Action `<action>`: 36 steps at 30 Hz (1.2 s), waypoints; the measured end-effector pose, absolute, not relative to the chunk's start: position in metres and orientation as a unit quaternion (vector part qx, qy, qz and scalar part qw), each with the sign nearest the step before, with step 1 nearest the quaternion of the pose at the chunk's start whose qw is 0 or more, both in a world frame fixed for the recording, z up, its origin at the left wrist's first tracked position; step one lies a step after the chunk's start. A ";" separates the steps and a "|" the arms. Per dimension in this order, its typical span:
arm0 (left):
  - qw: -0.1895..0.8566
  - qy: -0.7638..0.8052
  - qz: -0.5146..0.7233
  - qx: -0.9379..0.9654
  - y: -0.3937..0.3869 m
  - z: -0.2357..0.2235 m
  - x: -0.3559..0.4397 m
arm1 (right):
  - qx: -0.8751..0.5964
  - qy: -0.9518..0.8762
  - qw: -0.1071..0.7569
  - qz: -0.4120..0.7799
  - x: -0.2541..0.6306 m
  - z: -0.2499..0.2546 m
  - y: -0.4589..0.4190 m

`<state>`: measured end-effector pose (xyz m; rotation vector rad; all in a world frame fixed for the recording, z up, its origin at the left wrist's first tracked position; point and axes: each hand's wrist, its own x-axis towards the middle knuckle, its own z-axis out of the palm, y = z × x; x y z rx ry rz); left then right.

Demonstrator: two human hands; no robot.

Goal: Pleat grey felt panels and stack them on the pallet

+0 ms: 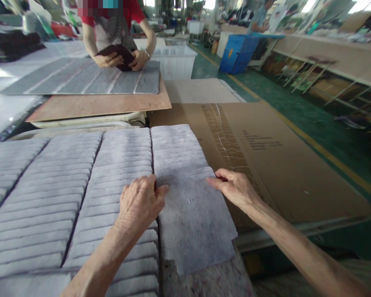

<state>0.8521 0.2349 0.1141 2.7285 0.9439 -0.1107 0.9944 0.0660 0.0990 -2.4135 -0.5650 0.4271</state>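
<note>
Rows of overlapping grey felt sheets (pixel 80 194) cover the table in front of me. The top sheet (pixel 194 218) of the rightmost row lies nearest. My left hand (pixel 140 202) pinches the left edge of this sheet, with its fingers curled over the seam between two rows. At the sheet's right edge, my right hand (pixel 235 187) grips it with fingers tucked under. Both hands are closed on the same sheet.
A flattened brown cardboard box (pixel 266 152) lies to the right of the felt rows. Across the table, another person in a red top holds a dark piece (pixel 119 53) over a grey felt mat (pixel 89 78) on a wooden board. White bins and a blue box (pixel 238 51) stand behind.
</note>
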 end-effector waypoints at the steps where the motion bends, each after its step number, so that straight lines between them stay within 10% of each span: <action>1: 0.133 0.328 -0.038 0.934 0.235 0.113 0.851 | -0.910 -0.209 0.320 0.161 0.992 0.098 0.065; 20: 0.121 0.361 -0.058 0.923 0.236 0.113 0.857 | -0.919 -0.183 0.330 0.117 0.988 0.089 0.071; 27: 0.039 0.304 0.112 0.945 0.225 0.102 0.841 | -0.894 -0.333 0.292 -0.067 0.981 0.091 0.062; 36: 0.144 0.281 0.028 0.948 0.233 0.101 0.848 | -0.888 -0.369 0.267 0.066 1.004 0.090 0.067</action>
